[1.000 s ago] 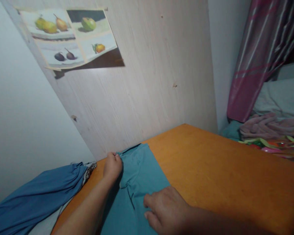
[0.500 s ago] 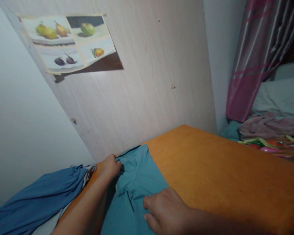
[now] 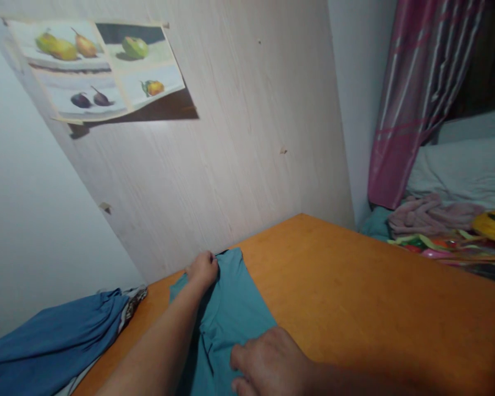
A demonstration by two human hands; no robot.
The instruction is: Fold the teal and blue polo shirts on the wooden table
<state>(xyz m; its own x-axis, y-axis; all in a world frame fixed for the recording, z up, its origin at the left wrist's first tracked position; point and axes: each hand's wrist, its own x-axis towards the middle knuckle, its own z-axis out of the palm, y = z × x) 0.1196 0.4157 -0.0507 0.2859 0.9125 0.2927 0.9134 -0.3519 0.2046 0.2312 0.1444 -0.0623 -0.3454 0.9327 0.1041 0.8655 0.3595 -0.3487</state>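
A teal garment (image 3: 231, 313) lies flat on the orange table (image 3: 355, 291), its far end close to the wooden wall panel. My left hand (image 3: 203, 269) is stretched out to that far end, fingers curled shut on the teal cloth's edge. My right hand (image 3: 272, 366) rests palm down on the near part of the garment, fingers together and lying flat, pressing the cloth to the table.
A blue cloth (image 3: 49, 346) hangs off the table's left edge over a patterned piece. A fruit poster (image 3: 94, 69) is stuck on the wooden panel (image 3: 239, 137). At right, a pink curtain (image 3: 412, 93), a bed with a pink towel (image 3: 429, 214) and colourful items.
My left hand has carried the teal cloth's far edge to the right and further away, flattening the fold. The right hand stays pressed on the near part. The view has shifted slightly.
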